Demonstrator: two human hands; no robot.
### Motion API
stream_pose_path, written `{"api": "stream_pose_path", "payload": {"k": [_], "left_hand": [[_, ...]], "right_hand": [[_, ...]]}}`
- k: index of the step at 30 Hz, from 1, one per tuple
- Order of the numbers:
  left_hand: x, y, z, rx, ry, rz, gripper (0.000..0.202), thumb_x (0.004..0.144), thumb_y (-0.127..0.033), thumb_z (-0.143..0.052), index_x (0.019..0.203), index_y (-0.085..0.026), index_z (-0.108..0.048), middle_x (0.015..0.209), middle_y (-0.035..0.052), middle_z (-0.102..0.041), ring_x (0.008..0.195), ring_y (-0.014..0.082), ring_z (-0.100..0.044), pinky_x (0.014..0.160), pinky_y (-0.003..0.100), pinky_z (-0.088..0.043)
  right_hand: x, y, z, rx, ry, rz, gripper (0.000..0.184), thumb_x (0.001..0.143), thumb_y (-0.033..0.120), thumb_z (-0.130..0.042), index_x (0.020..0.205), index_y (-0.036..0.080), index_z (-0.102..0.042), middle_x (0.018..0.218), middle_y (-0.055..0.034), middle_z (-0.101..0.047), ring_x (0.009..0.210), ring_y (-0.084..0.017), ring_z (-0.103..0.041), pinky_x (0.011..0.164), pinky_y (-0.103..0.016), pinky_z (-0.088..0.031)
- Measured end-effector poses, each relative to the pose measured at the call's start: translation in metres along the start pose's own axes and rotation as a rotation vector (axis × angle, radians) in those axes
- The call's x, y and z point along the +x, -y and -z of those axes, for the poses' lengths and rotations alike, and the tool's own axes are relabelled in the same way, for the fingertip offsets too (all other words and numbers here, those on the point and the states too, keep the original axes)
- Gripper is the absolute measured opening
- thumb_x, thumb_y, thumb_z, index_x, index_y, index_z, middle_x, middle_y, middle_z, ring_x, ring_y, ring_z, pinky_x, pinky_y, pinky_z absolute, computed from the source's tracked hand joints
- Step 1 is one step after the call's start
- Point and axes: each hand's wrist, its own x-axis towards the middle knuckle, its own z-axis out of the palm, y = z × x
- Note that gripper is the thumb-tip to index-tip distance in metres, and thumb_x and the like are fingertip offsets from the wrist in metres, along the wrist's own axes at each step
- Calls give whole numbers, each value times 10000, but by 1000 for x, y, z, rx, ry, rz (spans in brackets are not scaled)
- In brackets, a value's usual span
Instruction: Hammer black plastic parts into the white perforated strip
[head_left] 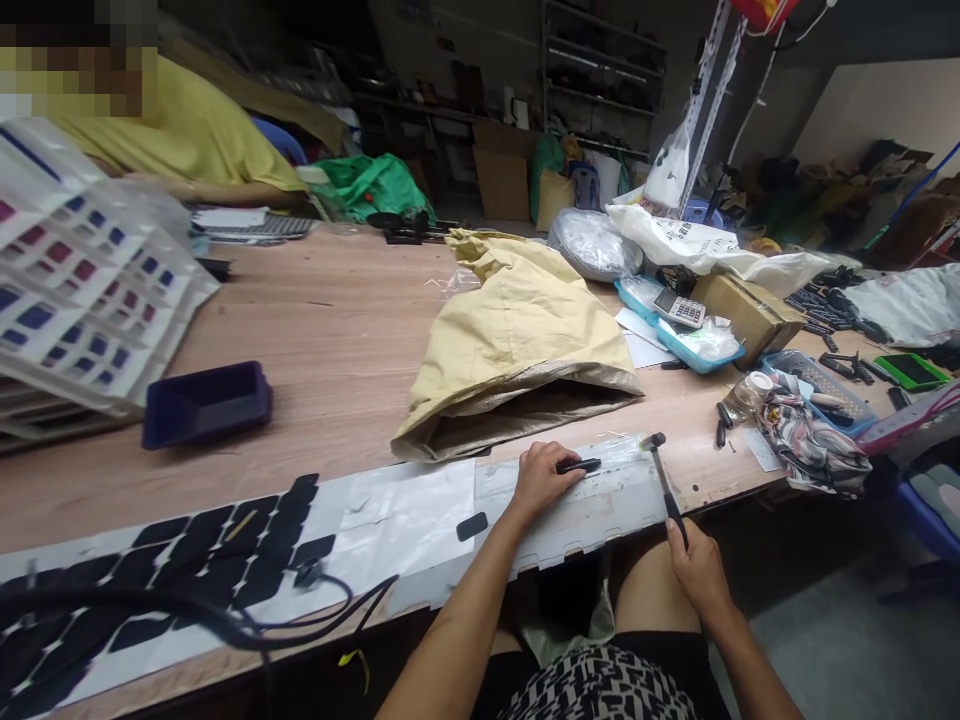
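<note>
My left hand (541,477) rests on a long white sheet (420,515) at the table's near edge, fingers closed on a small black piece (578,466) pressed against the sheet. My right hand (699,570) grips the black handle of a small hammer (663,475), whose head hangs just right of the black piece. Another loose black piece (472,526) lies on the sheet to the left. Several flat black pads (225,545) sit in rows at the sheet's left end.
A yellow sack (517,340) lies open behind my hands. A dark blue tray (206,402) and stacked sample cards (75,290) stand at the left. A black cable (225,620) crosses the front edge. Boxes, a calculator (679,308) and baskets crowd the right. A person in yellow (180,130) sits far left.
</note>
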Motion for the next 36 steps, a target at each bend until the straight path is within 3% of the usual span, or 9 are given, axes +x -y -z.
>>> {"api": "stream_pose_path", "payload": {"k": [8, 17, 26, 31, 36], "left_hand": [[-1, -5, 2, -25, -18, 37, 156, 745, -347, -699, 877, -269, -730, 908, 4, -694, 981, 236, -523, 897, 406, -351], [2, -3, 0, -27, -14, 41, 137, 765, -349, -678, 871, -286, -738, 904, 4, -695, 991, 245, -514, 912, 420, -337], [1, -4, 0, -10, -13, 34, 152, 766, -348, -691, 902, -302, -743, 885, 1, -684, 963, 238, -502, 891, 409, -334], [1, -6, 1, -29, -24, 47, 139, 744, -329, -710, 875, -294, -742, 883, -6, -688, 969, 234, -508, 894, 398, -339], [1, -7, -1, -25, -41, 62, 134, 722, -308, -717, 853, -287, -734, 908, -10, -693, 993, 239, -513, 906, 390, -347]], "right_hand": [[-9, 41, -7, -137, 69, 158, 384, 984, 444, -354, 915, 201, -643, 737, -60, -721, 692, -188, -683, 602, -221, -348], [-7, 44, -8, -285, 105, 119, 370, 1000, 423, -348, 951, 197, -637, 773, -68, -733, 711, -191, -688, 584, -228, -333], [-11, 55, -12, -320, 99, 242, 399, 1008, 451, -327, 907, 198, -618, 735, -57, -720, 660, -171, -665, 587, -227, -317], [-8, 50, -11, -300, 99, 160, 400, 1000, 452, -339, 931, 195, -637, 773, -71, -732, 711, -180, -680, 597, -225, -336], [-1, 32, 9, -310, 49, -76, 388, 992, 454, -361, 971, 199, -654, 827, -94, -741, 771, -216, -695, 615, -244, -358]]}}
